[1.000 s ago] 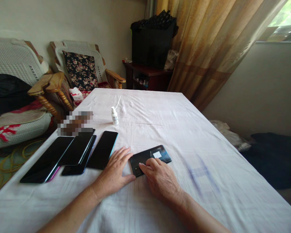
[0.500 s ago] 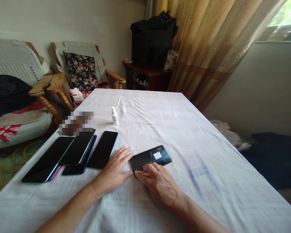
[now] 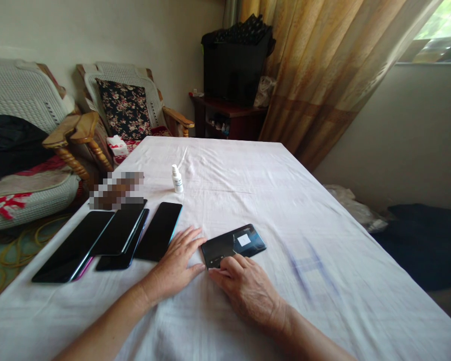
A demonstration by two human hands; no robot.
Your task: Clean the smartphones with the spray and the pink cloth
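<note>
A dark phone [image 3: 236,243] lies back up on the white tablecloth [image 3: 248,175], a white sticker on its back. My right hand [image 3: 248,290] rests on the cloth with its fingers curled together, their tips pressing the phone's near left corner. My left hand [image 3: 175,268] lies flat beside the phone's left end, fingers spread, holding nothing. Its fingertips nearly touch another black phone [image 3: 160,230].
Several more black phones [image 3: 97,240] lie in a row at the left of the table, some overlapping. A small white spray bottle [image 3: 177,179] stands behind them. Wooden armchairs [image 3: 124,108] sit left of the table, a dark cabinet [image 3: 229,118] and a curtain [image 3: 323,75] behind it.
My right hand has slid a little back toward me, from on top of the phone's left end to its near corner. The left hand and the phone have stayed put.
</note>
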